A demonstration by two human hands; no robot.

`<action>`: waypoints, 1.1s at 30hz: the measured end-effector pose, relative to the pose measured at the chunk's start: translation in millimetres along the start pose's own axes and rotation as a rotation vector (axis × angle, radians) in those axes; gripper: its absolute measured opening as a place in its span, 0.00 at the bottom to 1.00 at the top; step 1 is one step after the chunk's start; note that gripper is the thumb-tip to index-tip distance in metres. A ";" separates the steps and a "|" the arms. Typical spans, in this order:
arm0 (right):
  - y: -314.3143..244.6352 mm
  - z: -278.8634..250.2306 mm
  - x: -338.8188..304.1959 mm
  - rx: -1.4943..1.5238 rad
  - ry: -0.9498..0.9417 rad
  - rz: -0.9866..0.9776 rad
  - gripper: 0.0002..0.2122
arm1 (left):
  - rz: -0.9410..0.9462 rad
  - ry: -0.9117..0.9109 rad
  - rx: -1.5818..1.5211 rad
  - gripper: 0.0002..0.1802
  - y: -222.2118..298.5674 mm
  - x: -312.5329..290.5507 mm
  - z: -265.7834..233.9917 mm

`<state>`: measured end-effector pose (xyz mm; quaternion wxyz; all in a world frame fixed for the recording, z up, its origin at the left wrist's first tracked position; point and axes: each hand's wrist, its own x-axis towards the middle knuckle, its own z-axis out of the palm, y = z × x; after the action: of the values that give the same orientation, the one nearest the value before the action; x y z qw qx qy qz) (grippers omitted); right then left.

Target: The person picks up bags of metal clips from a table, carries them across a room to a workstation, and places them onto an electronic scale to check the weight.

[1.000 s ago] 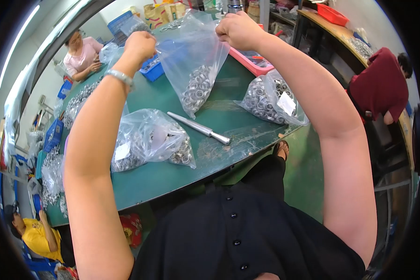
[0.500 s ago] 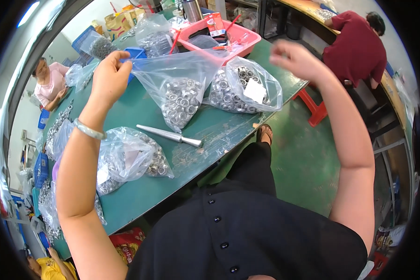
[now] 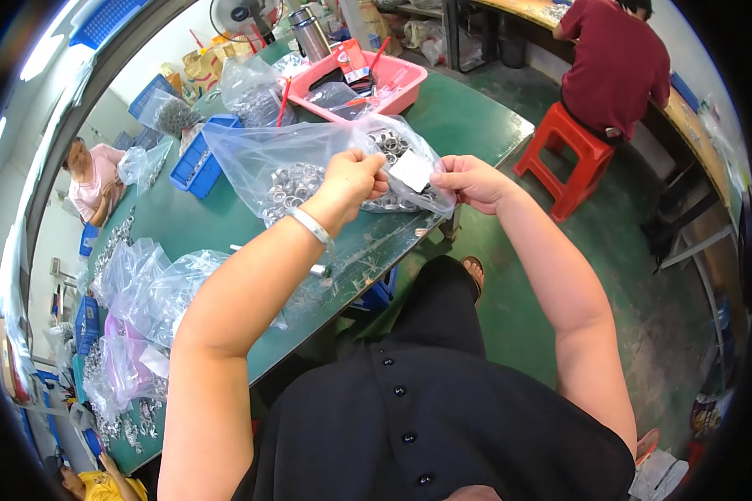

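Handling bag (image 3: 397, 154): tagged, near side of tray (image 3: 408, 93).
Right hand (image 3: 472, 184): fingers clamped on bag edge.
Left hand (image 3: 353, 179): fingers together, hold unclear.
Next move: likely needs bag steadied.

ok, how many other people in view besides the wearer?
3: person in pink at left, across the table; person in yellow at lower left, partly cut off; person in maroon at upper right. Others may be hidden.
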<state>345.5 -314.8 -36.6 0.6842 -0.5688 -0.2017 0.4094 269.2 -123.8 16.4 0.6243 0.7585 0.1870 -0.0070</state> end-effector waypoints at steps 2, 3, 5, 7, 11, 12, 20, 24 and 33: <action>-2.6 2.0 -1.3 0.012 0.078 -0.034 0.05 | 0.022 0.052 -0.035 0.08 -2.0 2.7 0.7; -7.6 1.8 -2.6 0.006 0.149 -0.081 0.05 | 0.022 0.087 -0.047 0.07 -2.0 2.9 0.8; -19.3 -3.6 -1.4 -0.065 0.284 -0.216 0.04 | 0.024 0.107 -0.136 0.05 1.2 3.2 -3.6; -41.0 -7.4 0.9 -0.412 0.478 -0.296 0.04 | 0.024 0.071 -0.283 0.04 13.9 4.4 -16.2; -80.5 0.0 14.6 -1.030 0.758 -0.641 0.05 | 0.217 0.179 -0.122 0.05 53.4 3.1 -37.8; -89.1 2.2 17.2 -1.002 0.766 -0.642 0.06 | 0.310 0.260 -0.065 0.05 64.0 2.3 -38.8; -122.2 11.8 7.8 -0.388 0.419 -0.398 0.05 | 0.589 0.391 0.054 0.06 89.6 -3.6 -59.2; -93.5 10.4 2.1 -0.595 0.136 -0.647 0.39 | 0.503 0.334 -0.001 0.05 89.9 -12.1 -67.2; -51.9 64.5 45.8 -0.617 -0.014 -0.551 0.29 | 0.539 -0.154 0.457 0.07 89.5 -53.1 -55.9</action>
<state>341.6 -239.9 21.3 0.5640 -0.6693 -0.4644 0.1354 233.5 -98.8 126.2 0.4302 0.8978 -0.0739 0.0590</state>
